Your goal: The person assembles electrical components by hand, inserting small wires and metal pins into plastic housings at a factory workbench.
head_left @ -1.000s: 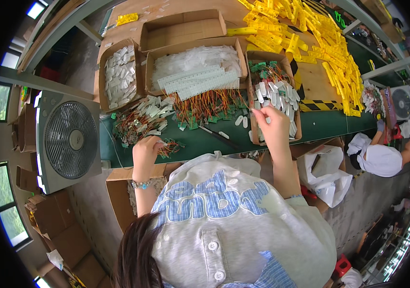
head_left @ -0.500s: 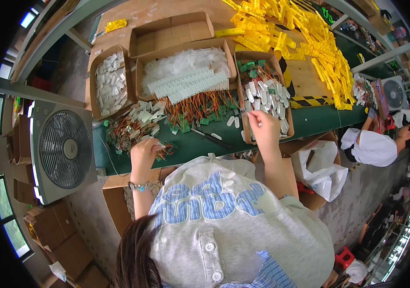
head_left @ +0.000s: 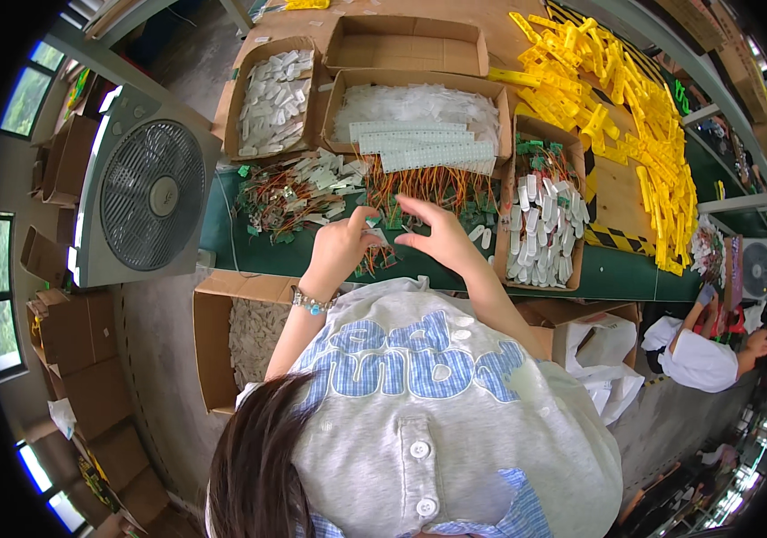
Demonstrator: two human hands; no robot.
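My left hand (head_left: 340, 248) is closed, thumb and finger pinching a small white plastic piece (head_left: 376, 237). Thin orange-red wires and bits of green circuit board (head_left: 378, 260) show just below that piece. To its right, my right hand (head_left: 440, 235) has thumb and fingers spread, and nothing can be seen between them. Both hands are over the green table edge, in front of a row of orange wires with green boards (head_left: 428, 190) hanging from white strips (head_left: 437, 152). A heap of wired white pieces (head_left: 303, 190) lies left of the hands.
A carton of white wired pieces (head_left: 545, 278) stands right of my hands. Behind are cartons of white parts (head_left: 313, 108) and clear film (head_left: 330, 121), plus another carton (head_left: 406, 43). Yellow plastic parts (head_left: 662, 179) cover the right. A fan (head_left: 155, 193) is at left; a co-worker (head_left: 693, 354) sits far right.
My right hand has come left from the right-hand carton to beside my left hand, and its pinched fingers have spread. The whole view has shifted, with the table contents appearing farther right.
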